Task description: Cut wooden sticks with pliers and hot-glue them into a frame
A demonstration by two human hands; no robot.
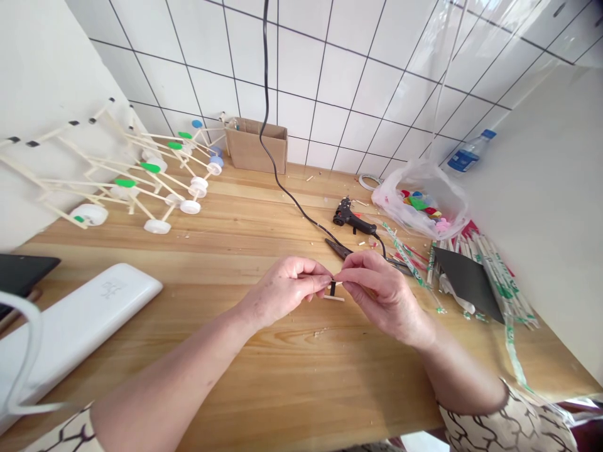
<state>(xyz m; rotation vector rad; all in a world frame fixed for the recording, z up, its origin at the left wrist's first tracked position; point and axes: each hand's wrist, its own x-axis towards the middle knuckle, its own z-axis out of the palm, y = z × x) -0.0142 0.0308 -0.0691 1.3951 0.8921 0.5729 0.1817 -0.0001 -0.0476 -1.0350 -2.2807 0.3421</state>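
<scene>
My left hand (301, 280) and my right hand (377, 289) meet over the middle of the wooden table. Thumb and fingers of each are pinched on a short pale stick, mostly covered by the fingertips. From between them a narrow black strip (333, 289) hangs down. At its lower end is another short pale stick (334, 298), lying crosswise. Whether it touches the table I cannot tell. Just beyond my right hand are dark-handled scissors or pliers (337, 248), partly hidden, and a black glue gun (353, 218).
Wheeled stick frames (155, 182) stand at the left, near a cardboard box (259, 147). A white power bank (89, 320) lies front left. At the right are a plastic bag (419, 194) of coloured pieces, wrapped sticks (499, 276) and a black sheet (468, 282). A black cable (287, 194) crosses the table.
</scene>
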